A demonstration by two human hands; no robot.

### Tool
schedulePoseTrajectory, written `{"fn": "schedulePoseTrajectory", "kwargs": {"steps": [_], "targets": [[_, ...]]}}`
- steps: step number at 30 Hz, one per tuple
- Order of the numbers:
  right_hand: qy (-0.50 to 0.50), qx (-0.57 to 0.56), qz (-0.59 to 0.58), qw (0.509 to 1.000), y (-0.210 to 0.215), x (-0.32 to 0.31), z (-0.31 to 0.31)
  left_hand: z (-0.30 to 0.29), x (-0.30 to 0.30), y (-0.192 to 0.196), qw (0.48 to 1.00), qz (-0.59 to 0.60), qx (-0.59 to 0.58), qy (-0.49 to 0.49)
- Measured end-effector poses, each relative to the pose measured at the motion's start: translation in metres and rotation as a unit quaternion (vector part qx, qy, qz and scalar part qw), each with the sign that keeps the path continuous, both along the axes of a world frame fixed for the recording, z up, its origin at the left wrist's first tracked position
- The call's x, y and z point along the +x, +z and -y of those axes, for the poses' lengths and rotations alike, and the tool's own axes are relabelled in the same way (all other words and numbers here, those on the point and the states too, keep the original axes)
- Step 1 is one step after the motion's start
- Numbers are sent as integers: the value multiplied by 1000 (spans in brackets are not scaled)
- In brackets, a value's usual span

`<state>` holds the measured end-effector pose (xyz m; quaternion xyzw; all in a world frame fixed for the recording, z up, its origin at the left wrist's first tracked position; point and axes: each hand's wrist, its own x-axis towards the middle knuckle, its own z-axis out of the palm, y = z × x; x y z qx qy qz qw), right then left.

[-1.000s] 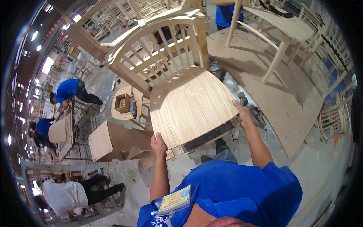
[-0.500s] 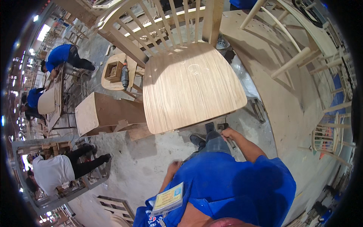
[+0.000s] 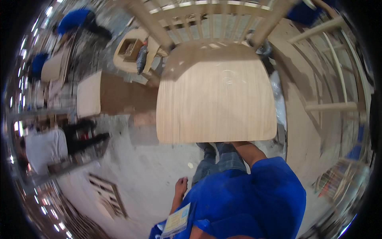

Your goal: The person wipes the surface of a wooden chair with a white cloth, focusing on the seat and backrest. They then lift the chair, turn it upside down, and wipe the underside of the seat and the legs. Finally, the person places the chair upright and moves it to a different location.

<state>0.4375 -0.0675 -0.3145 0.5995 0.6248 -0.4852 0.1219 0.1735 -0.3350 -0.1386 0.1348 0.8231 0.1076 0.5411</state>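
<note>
1. While a co-worker in a pale shirt [image 3: 45, 149] leans beside a grey, straight-edged frame [image 3: 41, 113] at far left, blur softens the outlines around them.
2. A slatted wooden piece [image 3: 108, 192], its bars parallel and flat, lies on the smooth grey floor [image 3: 151, 171].
3. Farther up, an angular brown wooden block [image 3: 129, 95] shows a paler end face with rounded corners.
4. Near it, a stool [image 3: 131, 67] with a rounded pale top bears a square, open wooden box [image 3: 130, 56] and a dark power drill [image 3: 142, 59].
5. The person's left hand [image 3: 181, 185] hangs beside the blue jeans [image 3: 227, 159], apart from the chair, fingers curled narrow; whether it holds anything cannot be told.
6. Directly in front of the person stands the chair, its broad seat [image 3: 217, 107] of fine straight grain, curved at the corners, with slim spindles [image 3: 199, 26] behind.
7. The right forearm [image 3: 250, 153] runs beneath the seat's front edge, which hides the right hand; its grip cannot be told.
8. Crinkled clear plastic [image 3: 278, 95] lies just beside the seat.
9. Farthest right, round, pale wooden legs [image 3: 332, 106] jut over a flat brown board [image 3: 300, 127].
</note>
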Motion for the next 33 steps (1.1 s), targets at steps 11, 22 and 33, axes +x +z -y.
{"fn": "schedulePoseTrajectory", "kwargs": {"steps": [11, 22, 33], "targets": [[-17, -22, 61, 998, 37, 107, 87, 93, 46, -67, 989, 69, 30, -129], [-127, 118, -53, 983, 14, 59, 42, 238, 40, -112, 991, 64, 104, 58], [241, 434, -20, 868, -119, -135, -131, 233, 111, -122, 988, 63, -13, 139]]}}
